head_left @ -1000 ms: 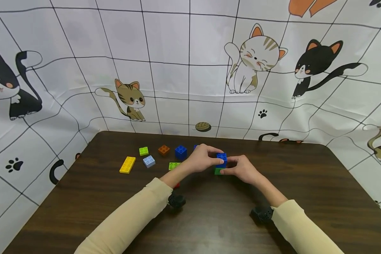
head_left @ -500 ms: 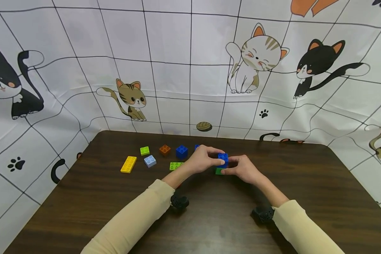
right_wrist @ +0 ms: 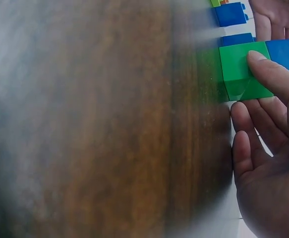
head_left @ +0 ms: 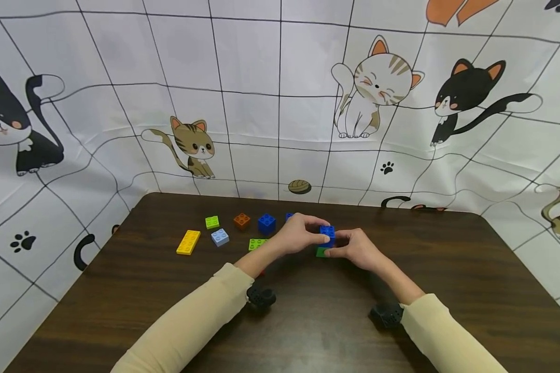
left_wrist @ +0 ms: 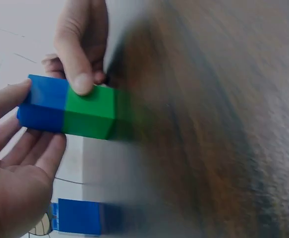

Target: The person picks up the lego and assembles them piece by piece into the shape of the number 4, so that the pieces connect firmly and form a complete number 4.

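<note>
A blue building brick (head_left: 327,234) sits on top of a green brick (head_left: 321,252), their faces lined up in the left wrist view. My left hand (head_left: 300,233) pinches the blue brick (left_wrist: 42,111) between thumb and fingers. From the other side, my right hand (head_left: 357,248) grips the green brick (right_wrist: 236,69), its thumb flat on the near face and its fingers behind. The green brick's lower end meets the dark table, where its reflection shows. Part of the blue brick is covered by my fingers in the head view.
Left of my hands lie a yellow brick (head_left: 188,242), a small lime brick (head_left: 212,222), a light blue one (head_left: 220,237), an orange one (head_left: 241,221) and a blue one (head_left: 266,224). A longer lime brick (head_left: 256,244) and a red one are partly behind my left arm.
</note>
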Tool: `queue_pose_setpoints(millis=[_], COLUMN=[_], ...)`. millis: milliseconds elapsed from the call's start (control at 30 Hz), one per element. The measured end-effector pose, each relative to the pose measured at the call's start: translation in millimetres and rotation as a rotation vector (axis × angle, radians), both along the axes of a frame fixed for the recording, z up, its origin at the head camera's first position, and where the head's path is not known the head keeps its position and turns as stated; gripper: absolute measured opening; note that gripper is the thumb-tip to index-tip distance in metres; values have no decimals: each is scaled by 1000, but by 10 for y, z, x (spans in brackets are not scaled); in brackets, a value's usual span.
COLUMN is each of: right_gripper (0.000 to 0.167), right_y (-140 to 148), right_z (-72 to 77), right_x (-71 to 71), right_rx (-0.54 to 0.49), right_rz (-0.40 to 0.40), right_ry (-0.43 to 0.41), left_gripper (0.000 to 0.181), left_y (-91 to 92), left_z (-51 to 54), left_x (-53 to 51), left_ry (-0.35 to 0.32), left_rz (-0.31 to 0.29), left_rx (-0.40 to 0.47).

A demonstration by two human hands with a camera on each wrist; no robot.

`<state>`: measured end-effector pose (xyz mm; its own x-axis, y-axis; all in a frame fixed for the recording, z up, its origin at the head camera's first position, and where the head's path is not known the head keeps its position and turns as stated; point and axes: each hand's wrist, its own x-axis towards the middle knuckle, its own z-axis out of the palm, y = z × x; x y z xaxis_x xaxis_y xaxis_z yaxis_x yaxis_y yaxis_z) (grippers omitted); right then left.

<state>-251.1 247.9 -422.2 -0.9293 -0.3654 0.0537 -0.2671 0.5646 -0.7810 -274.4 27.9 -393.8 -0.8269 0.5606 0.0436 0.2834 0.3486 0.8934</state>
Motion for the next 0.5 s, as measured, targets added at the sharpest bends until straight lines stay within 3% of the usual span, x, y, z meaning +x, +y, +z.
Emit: queue_pose_setpoints(millis=[167, 500], right_gripper=[39, 40], right_y=[-19, -9], right_z=[-22, -8], right_x=[-2, -2], right_rx=[-6, 0], right_rz=[-6, -25], right_ry=[-20, -56], left_gripper=[44, 47], left_y=[-77, -418], left_z=[40, 146], left_x=[-6, -65], left_ry=[-45, -65], left_rz=[-19, 50], left_rx=[57, 118])
